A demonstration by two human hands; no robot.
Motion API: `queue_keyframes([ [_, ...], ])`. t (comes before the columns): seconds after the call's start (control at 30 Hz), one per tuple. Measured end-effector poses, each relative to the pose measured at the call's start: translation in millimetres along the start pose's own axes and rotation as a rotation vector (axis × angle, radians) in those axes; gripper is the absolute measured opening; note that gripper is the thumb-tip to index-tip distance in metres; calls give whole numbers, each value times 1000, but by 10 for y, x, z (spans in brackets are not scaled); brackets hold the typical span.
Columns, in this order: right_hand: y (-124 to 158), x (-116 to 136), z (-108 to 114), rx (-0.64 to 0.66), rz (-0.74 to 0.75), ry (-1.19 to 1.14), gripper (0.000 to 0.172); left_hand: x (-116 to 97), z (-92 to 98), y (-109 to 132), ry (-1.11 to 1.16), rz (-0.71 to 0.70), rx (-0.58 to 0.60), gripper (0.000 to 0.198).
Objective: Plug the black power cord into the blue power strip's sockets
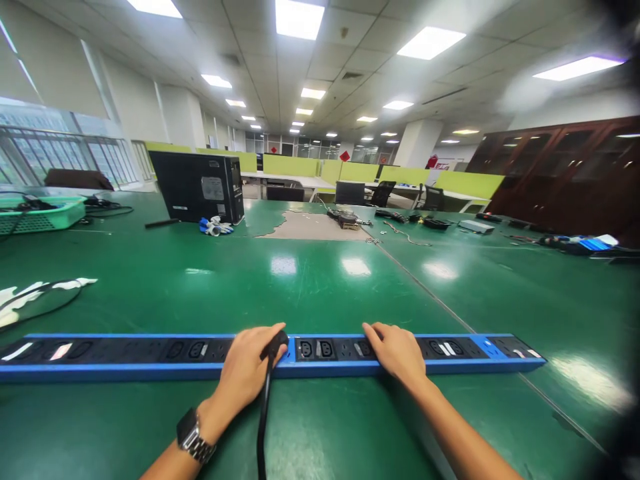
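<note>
A long blue-and-black power strip [325, 369] lies across the green table in front of me, its sockets facing up. My left hand [250, 363] is closed round a black power plug [278, 341] at a blue section left of the strip's middle. Whether the plug's pins sit in a socket is hidden. From the plug a thick black cable [265, 413] runs down towards me. My right hand [397, 350] grips the strip farther right, thumb on top and fingers over its far edge. Part of the socket row is hidden under both hands.
Behind the strip stand a black computer tower [195, 187] and blue-white gloves [216, 227]. A green basket [43, 217] with cables is at the far left. Torn white material [30, 297] with a thin cable lies nearer. Loose electronic parts [347, 219] lie along the table's back.
</note>
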State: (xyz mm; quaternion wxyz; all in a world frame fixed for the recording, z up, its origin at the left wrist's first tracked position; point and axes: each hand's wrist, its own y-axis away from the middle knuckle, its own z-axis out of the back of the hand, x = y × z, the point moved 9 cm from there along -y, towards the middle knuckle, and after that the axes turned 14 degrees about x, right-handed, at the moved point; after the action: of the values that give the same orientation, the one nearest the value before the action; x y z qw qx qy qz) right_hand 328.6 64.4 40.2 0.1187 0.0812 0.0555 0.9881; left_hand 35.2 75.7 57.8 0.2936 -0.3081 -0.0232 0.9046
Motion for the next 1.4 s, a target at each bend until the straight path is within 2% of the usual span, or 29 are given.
queue_keyframes([
  [0.17, -2, -18, 26, 6, -15, -19, 48, -195, -96, 10, -143, -35, 49, 34],
  [0.27, 1, 90, 42, 16, -22, -41, 41, -219, -154, 25, -200, -44, 82, 39],
  [0.37, 21, 458, 31, 29, 16, -85, 37, -168, -175, 43, -238, -29, 100, 54],
  [0.43, 50, 852, 35, 41, 90, -125, 40, -77, -120, 67, -281, 27, 57, 75],
  [0.5, 100, 1288, 110, 50, 178, -155, 45, 47, -46, 99, -337, 112, 6, 84],
  [0.57, 171, 1694, 304, 44, 268, -179, 50, 141, -17, 120, -386, 157, 2, 75],
  [0.63, 261, 2023, 639, -23, 366, -215, 50, 184, -22, 128, -415, 159, 20, 64],
  [0.7, 338, 2235, 982, -110, 425, -228, 49, 188, -24, 132, -429, 150, 23, 58],
  [0.77, 379, 2351, 1182, -175, 453, -234, 49, 185, -18, 137, -429, 152, 12, 56],
  [0.8, 384, 2381, 1194, -194, 459, -237, 50, 183, -21, 137, -422, 151, 12, 55],
  [0.87, 361, 2398, 1021, -194, 445, -231, 50, 185, -36, 137, -404, 149, 24, 53],
  [0.93, 303, 2361, 650, -143, 387, -211, 46, 196, -49, 136, -389, 152, 35, 52],
  [1.0, 236, 2279, 210, -31, 285, -200, 42, 210, -44, 137, -382, 161, 31, 51],
  [1.07, 235, 2221, -28, -21, 242, -224, 42, 215, -34, 135, -380, 161, 27, 52],
  [1.13, 262, 2178, -87, -49, 246, -280, 45, 209, -16, 137, -379, 153, 17, 52],
  [1.23, 297, 2051, -47, -51, 293, -371, 49, 156, -4, 144, -363, 114, -1, 56],
  [1.33, 286, 1737, -39, 1, 311, -362, 46, 14, -81, 137, -333, 17, 19, 70],
  [1.4, 264, 1435, -52, 19, 296, -265, 39, -124, -164, 125, -328, -72, 36, 71],
])
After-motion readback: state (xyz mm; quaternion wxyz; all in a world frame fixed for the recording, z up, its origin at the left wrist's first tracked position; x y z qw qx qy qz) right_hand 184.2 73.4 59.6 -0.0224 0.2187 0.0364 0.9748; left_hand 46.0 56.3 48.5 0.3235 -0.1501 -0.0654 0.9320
